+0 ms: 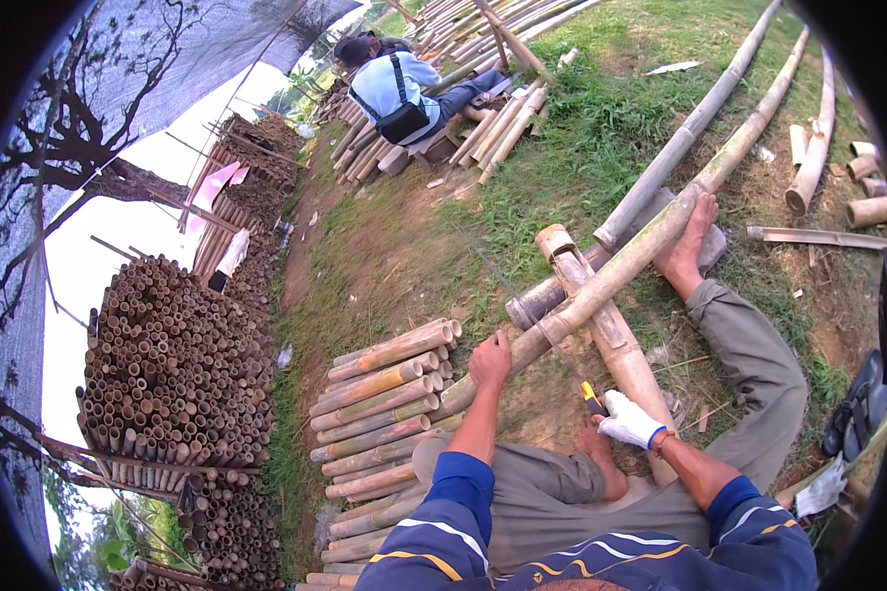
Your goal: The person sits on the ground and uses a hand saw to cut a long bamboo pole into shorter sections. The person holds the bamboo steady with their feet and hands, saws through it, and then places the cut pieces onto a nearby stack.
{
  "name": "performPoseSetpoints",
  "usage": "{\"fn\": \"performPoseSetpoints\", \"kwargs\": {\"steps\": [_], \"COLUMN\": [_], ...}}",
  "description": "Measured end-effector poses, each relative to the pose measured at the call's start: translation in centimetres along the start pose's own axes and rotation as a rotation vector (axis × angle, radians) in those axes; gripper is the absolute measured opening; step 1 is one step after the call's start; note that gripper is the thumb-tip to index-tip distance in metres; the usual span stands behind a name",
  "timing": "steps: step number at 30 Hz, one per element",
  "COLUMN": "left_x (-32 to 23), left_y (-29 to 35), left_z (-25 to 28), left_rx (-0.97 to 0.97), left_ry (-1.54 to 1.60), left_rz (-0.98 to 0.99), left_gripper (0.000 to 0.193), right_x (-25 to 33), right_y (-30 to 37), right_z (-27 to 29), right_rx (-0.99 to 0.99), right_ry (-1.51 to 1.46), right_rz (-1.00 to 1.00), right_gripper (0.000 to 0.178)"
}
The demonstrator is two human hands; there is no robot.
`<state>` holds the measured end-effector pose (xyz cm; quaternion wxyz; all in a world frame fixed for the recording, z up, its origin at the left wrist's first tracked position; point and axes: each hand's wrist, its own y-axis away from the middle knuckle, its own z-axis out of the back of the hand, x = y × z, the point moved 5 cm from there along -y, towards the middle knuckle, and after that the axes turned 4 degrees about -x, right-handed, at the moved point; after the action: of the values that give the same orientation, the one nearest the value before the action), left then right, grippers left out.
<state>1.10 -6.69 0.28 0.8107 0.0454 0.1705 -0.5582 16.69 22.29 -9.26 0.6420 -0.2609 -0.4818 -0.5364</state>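
A long bamboo pole [641, 251] runs from the far right toward my left side, across a dark bamboo crosspiece [539, 298] and a notched, paler bamboo piece [611, 340]. My left hand [490, 361] is bare and closed on the pole near its close end. In a white glove, my right hand [629, 420] grips a saw [592, 398] by its yellow and black handle. The thin, blurred blade slants up and left across the pole, just right of my left hand. My bare right foot [688, 246] presses against the pole farther along.
Cut bamboo lengths [379, 404] lie piled at my left. Beyond stands a tall bamboo stack [182, 364]. Another person [394, 94] sits among poles at the back. A second long pole [690, 128] lies beside mine; sandals [857, 404] rest at the right.
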Motion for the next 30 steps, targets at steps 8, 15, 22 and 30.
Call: {"fn": "performPoseSetpoints", "kwargs": {"steps": [8, 15, 22, 30], "left_x": [0.7, 0.8, 0.7, 1.0], "left_y": [-0.5, -0.6, -0.4, -0.6], "left_z": [-0.5, -0.6, -0.5, -0.6], "left_rx": [-0.012, -0.003, -0.049, -0.053], "left_ry": [-0.005, -0.028, -0.035, -0.040], "left_rz": [0.002, 0.003, -0.036, -0.043], "left_gripper": [0.059, 0.056, 0.055, 0.055], "right_x": [0.4, -0.1, -0.4, -0.7], "right_y": [-0.2, -0.4, -0.2, -0.4], "right_z": [0.4, 0.1, 0.0, -0.4], "right_rx": [0.028, 0.019, 0.044, 0.058], "right_ry": [0.080, 0.139, 0.149, 0.170], "right_rz": [-0.014, 0.025, 0.032, 0.054], "right_gripper": [0.048, 0.047, 0.046, 0.048]}}
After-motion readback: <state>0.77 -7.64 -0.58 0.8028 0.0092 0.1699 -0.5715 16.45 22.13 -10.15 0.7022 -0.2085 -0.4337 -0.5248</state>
